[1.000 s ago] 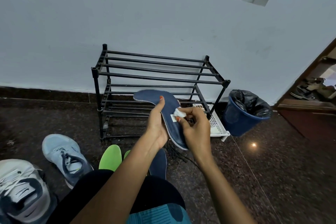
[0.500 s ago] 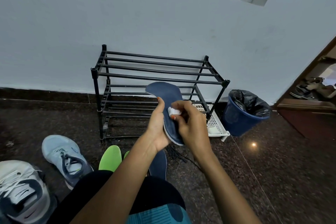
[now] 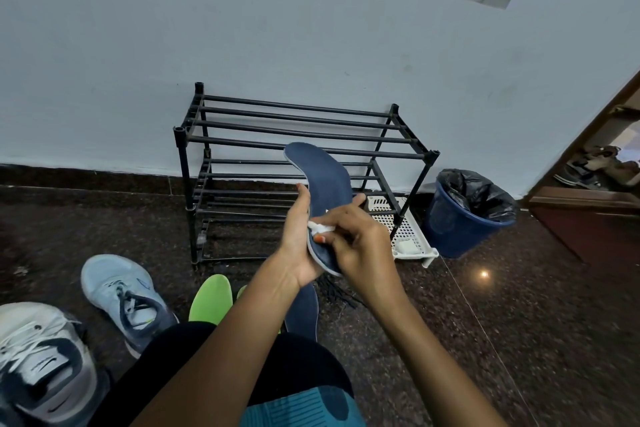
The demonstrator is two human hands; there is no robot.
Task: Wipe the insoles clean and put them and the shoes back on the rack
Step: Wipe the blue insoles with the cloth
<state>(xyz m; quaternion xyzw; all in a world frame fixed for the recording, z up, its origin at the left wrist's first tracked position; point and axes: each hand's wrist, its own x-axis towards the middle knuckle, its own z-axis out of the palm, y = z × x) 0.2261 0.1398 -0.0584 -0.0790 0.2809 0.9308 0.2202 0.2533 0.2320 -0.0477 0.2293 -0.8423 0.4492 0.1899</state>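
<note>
My left hand [image 3: 300, 246] grips a dark blue insole [image 3: 327, 180] by its heel end, holding it upright in front of the black shoe rack [image 3: 304, 146]. My right hand [image 3: 356, 243] pinches a small white wipe [image 3: 320, 227] against the lower part of the insole. On the floor lie a green insole [image 3: 211, 298] and a second dark blue insole [image 3: 304, 308], partly hidden by my arm. A light blue sneaker [image 3: 126, 298] and a white and grey sneaker [image 3: 38, 364] sit at the left.
A white perforated plastic tray [image 3: 408, 232] lies on the floor under the rack's right end. A blue bin with a black liner [image 3: 464, 211] stands right of it. A wooden door frame [image 3: 581, 211] is at far right. My knee [image 3: 284, 378] fills the bottom.
The insole has swung more upright, its toe now pointing up. My right hand has slid the wipe down from the middle of the insole toward the heel end.
</note>
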